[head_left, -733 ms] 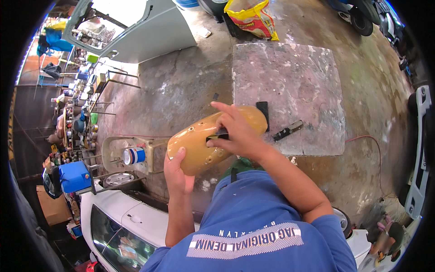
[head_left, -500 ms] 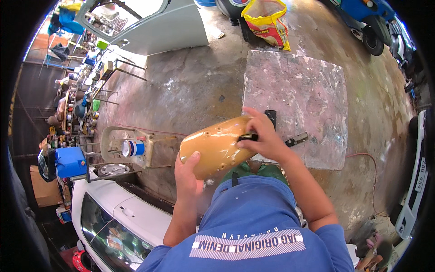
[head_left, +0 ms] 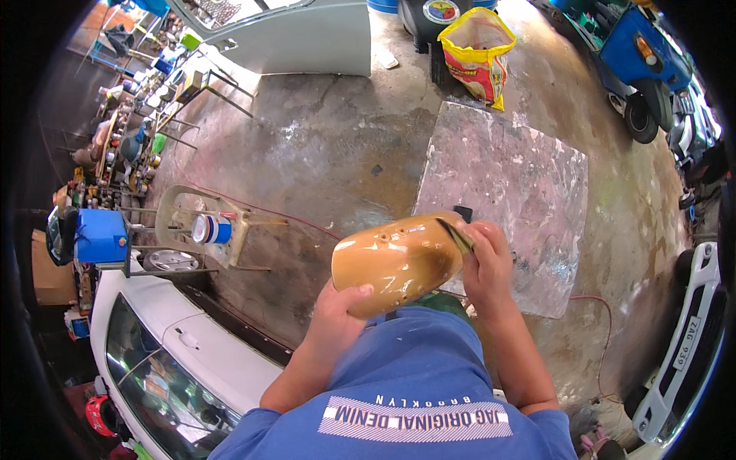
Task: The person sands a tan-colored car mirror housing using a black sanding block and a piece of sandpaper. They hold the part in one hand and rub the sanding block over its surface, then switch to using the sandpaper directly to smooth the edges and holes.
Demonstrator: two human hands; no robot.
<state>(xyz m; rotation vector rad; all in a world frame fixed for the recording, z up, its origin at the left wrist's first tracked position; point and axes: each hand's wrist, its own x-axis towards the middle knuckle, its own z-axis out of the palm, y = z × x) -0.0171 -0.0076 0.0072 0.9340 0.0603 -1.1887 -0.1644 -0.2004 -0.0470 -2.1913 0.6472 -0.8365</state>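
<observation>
- Tan gloss covers the panel [head_left: 395, 268], which I see held up in front of the blue shirt [head_left: 414, 360]; its long axis runs from lower left to upper right, at a shallow slant.
- Its rounded left end points toward the person's left, its other end to the right, the bulging face up toward my camera.
- The left hand [head_left: 341, 310] is clasped on the near left end, thumb on top; I can't see its fingers beneath.
- The right hand [head_left: 488, 264] pinches a thin strip [head_left: 462, 239], dark along one edge, at the panel's right end; the two seem to touch, though I can't tell what the strip is made of.
- Surface: smooth, shiny, with white glare, small raised bumps or holes near the long edges, and a brown shaded patch toward the right.
- Beyond the right end I make out a square slab [head_left: 514, 176], pinkish and paint-spattered, with a small black block [head_left: 462, 212] at its near left edge.
- The far long edge has air around it; past it, stained concrete floor [head_left: 330, 153] stretches to a grey door [head_left: 307, 46].
- To the left, well apart, sits a pale plastic chair [head_left: 244, 234] with a blue-and-white can [head_left: 211, 229]; nearer, a white car [head_left: 222, 341] bounds that side.
</observation>
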